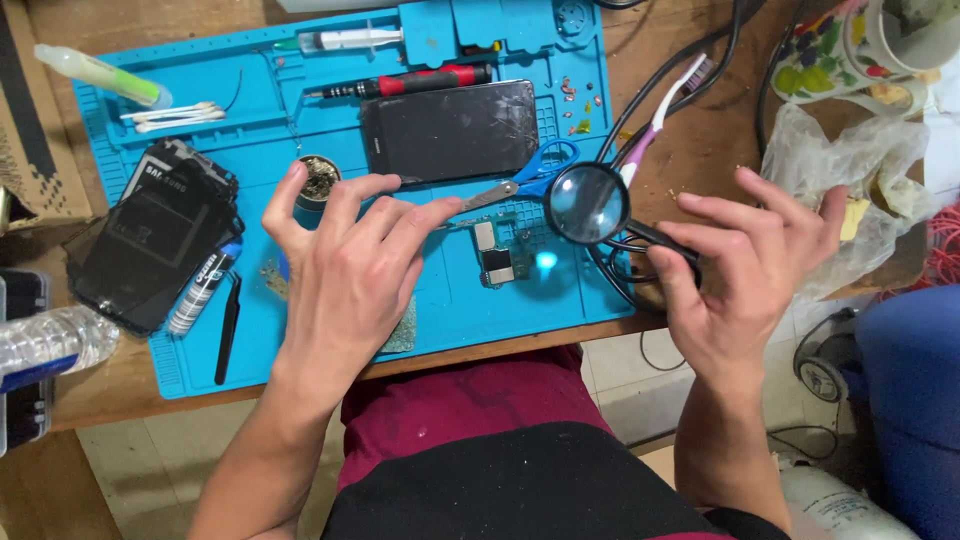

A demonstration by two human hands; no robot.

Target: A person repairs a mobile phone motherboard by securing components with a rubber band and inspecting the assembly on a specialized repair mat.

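Right hand (745, 265) gripping black magnifying glass (590, 205) by its handle, lens hovering above small circuit board (495, 250) on blue repair mat (450, 310). Left hand (350, 270) loosely curled, fingertips pinching a thin tool, hard to identify. Best done holding lens level, steady, centred over board.

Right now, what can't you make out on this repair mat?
Head view only:
- Circuit board: parts too small to tell; left hand covers its left end.
- Mat under the left hand: hidden.
- Magnifier handle: inside the right hand.
- Mug: cut off by the top edge.
- Bottle: cut off at the left edge.
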